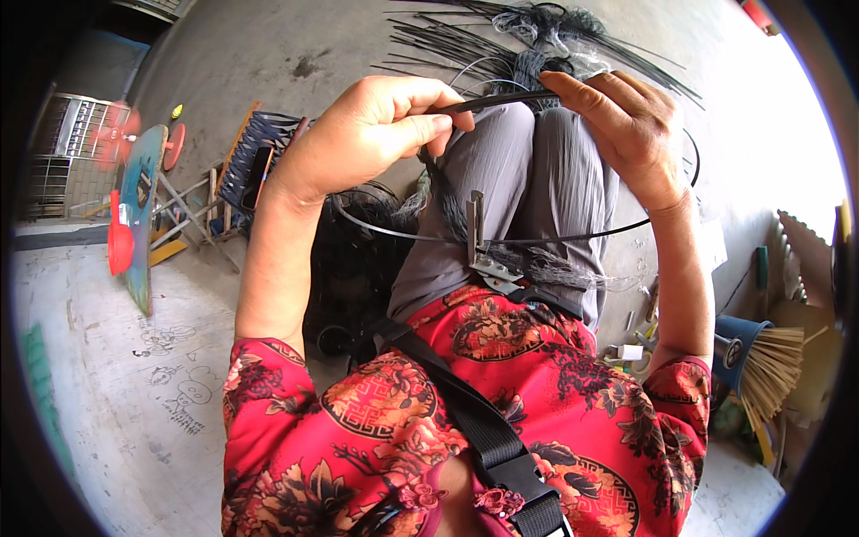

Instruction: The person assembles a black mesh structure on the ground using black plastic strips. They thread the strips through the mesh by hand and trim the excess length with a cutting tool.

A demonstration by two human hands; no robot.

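My left hand (394,125) pinches one end of a short stretch of black rod (503,99) between thumb and fingers. The other end is gripped by my right hand (626,125), so the rod spans the gap above my knees. A thin dark hoop (573,238) curves across my lap below both hands; where it joins the rod is hidden. An upright metal bracket (474,228) stands at my waist, beside the hoop. Grey netting (555,267) lies over my lap near the bracket, and a dark strand bundle (443,192) hangs below my left hand.
Long black rods (456,45) and a tangle of netting (546,27) lie on the floor beyond my knees. A folding stool with dark webbing (246,148) and a blue-green board with red wheels (143,206) stand left. A blue bucket (738,345) of wooden sticks (774,362) is at right.
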